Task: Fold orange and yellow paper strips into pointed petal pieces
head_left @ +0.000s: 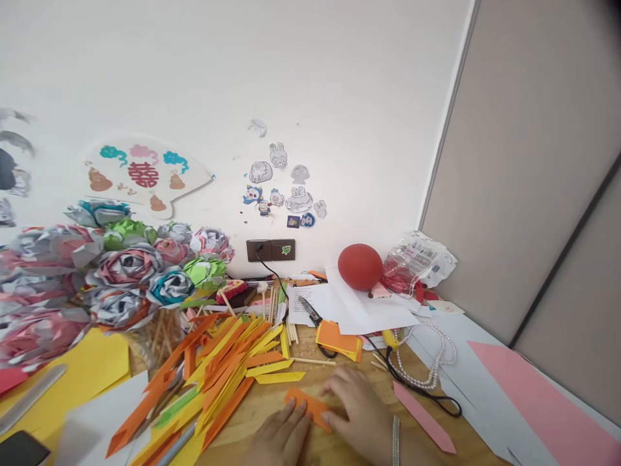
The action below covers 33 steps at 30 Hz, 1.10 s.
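An orange paper piece [310, 408] lies on the wooden table [237, 427] at the bottom centre. My left hand [281, 433] presses on its left part, fingers stretched out flat over the paper. At the paper's right end my right hand [356, 408] touches it, with thumb and fingers apart and curved around that end. Left of my hands is a heap of folded yellow and orange paper strips [223, 369]. Beyond them lies a stack of orange and yellow paper squares [338, 340].
Paper flowers [126, 265] crowd the left. A red balloon [359, 266] rests on white sheets near the wall. Scissors [310, 312], a pearl string [439, 362] and a pink strip [423, 417] lie around the centre and right. A dark phone-like object [23, 449] is at lower left.
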Motion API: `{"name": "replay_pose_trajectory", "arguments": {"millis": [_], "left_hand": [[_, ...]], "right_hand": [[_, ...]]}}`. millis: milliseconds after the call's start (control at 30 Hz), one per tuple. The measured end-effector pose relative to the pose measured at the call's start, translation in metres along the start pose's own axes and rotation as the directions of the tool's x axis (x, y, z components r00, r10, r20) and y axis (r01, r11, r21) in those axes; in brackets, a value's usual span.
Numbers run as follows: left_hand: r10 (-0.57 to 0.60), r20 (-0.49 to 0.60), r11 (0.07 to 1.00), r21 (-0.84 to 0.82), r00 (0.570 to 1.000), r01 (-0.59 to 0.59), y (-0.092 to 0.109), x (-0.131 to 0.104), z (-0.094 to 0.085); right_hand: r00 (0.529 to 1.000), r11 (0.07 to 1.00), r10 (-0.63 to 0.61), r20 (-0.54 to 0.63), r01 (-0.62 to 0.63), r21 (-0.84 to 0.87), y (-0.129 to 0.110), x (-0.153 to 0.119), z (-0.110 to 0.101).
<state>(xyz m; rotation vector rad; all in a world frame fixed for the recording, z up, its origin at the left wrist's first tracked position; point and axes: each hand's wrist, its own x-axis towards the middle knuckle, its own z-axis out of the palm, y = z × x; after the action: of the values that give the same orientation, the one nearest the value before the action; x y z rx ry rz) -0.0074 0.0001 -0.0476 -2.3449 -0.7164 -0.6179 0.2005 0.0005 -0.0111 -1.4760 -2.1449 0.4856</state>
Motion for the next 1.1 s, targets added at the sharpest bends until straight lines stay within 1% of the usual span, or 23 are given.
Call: {"name": "replay_pose_trajectory", "arguments": {"millis": [67,133,200,300,400,467,500,567,633,700,800,933,1033,1067,1100], "left_hand": [[-0.075,-0.004,0.997,-0.016,0.997,0.075,-0.002,0.005,-0.008],[-0.103,-0.024,0.995,-0.019,0.994,0.102,-0.003,0.008,-0.013],[-0.112,-0.026,0.994,-0.019,0.993,0.112,-0.004,0.009,-0.015],[-0.141,-0.002,0.99,-0.031,0.99,0.141,-0.002,0.009,-0.013],[-0.13,0.002,0.988,-0.081,0.992,0.13,-0.001,0.011,-0.013],[-0.131,-0.022,0.981,-0.145,0.991,0.126,-0.002,0.014,-0.016],[-0.149,-0.027,0.972,-0.187,0.988,0.142,-0.002,0.016,-0.018],[-0.191,0.007,0.94,-0.286,0.982,0.185,-0.003,0.018,-0.022],[-0.206,0.053,0.907,-0.365,0.977,0.211,-0.004,0.02,-0.025],[-0.185,0.067,0.897,-0.396,0.98,0.196,-0.005,0.021,-0.027],[-0.152,0.069,0.912,-0.376,0.986,0.167,-0.006,0.022,-0.028],[-0.056,0.106,0.923,-0.375,0.993,0.092,-0.01,0.026,-0.033],[0.024,0.127,0.911,-0.41,0.992,0.031,-0.014,0.03,-0.039],[0.043,0.126,0.902,-0.432,0.991,0.016,-0.015,0.031,-0.041],[0.037,0.114,0.895,-0.446,0.993,0.017,-0.016,0.032,-0.042]], "right_hand": [[0.998,0.999,0.049,-0.05,-0.05,-0.012,0.001,0.001,-0.001],[0.997,0.998,0.062,-0.037,-0.063,-0.022,0.002,0.002,-0.001],[0.999,0.999,0.045,-0.013,-0.045,-0.017,0.002,0.002,0.001],[0.999,0.999,-0.027,0.017,0.026,0.029,-0.002,0.001,0.004],[0.991,0.989,-0.124,0.051,0.119,0.082,-0.006,-0.001,0.005],[0.981,0.98,-0.186,0.057,0.181,0.085,-0.007,-0.002,0.005],[0.974,0.974,-0.219,0.054,0.215,0.075,-0.007,-0.003,0.005],[0.958,0.958,-0.284,0.049,0.281,0.051,-0.005,-0.002,0.005],[0.94,0.942,-0.336,0.064,0.334,0.036,-0.002,-0.001,0.004],[0.928,0.932,-0.362,0.089,0.36,0.032,0.0,0.0,0.003],[0.929,0.935,-0.353,0.109,0.353,0.016,0.002,0.001,0.001],[0.931,0.936,-0.345,0.119,0.351,-0.038,-0.001,-0.001,0.0],[0.92,0.92,-0.371,0.127,0.383,-0.083,-0.003,-0.002,-0.002],[0.914,0.914,-0.382,0.136,0.395,-0.09,-0.002,-0.002,-0.003],[0.91,0.91,-0.389,0.145,0.404,-0.094,-0.002,-0.002,-0.004]]}}
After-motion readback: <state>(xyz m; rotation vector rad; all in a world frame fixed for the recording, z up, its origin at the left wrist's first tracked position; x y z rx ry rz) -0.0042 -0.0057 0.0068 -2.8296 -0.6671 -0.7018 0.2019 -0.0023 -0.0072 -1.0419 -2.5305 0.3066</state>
